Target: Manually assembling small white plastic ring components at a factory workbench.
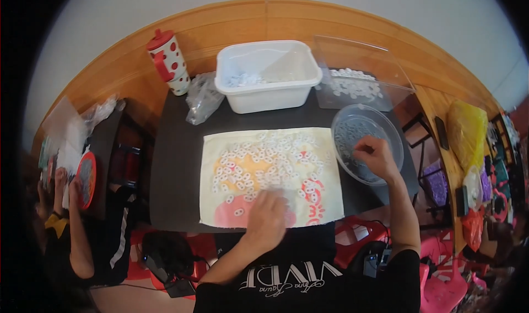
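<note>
Many small white oval pieces with dark dots (237, 172) lie scattered over a pale yellow printed cloth (212, 147) on the dark table. At the cloth's near edge is my left hand (266, 220), its fingertips smeared by motion beside the pieces; I cannot make out what they hold. My right hand (377, 156) hangs over a clear round tub (394, 134) to the right of the cloth. Its fingers are bent and pinched together, and anything between them is hidden. Small grey-blue parts (352, 134) cover the bottom of that tub.
Behind the cloth stands a white basin (268, 100) with white pieces inside. A clear plastic box (358, 100) holding white pieces is at the back right. A clear plastic bag (204, 100) and a red-spotted tumbler (169, 62) stand back left. Another person's arm (81, 244) is at the left table.
</note>
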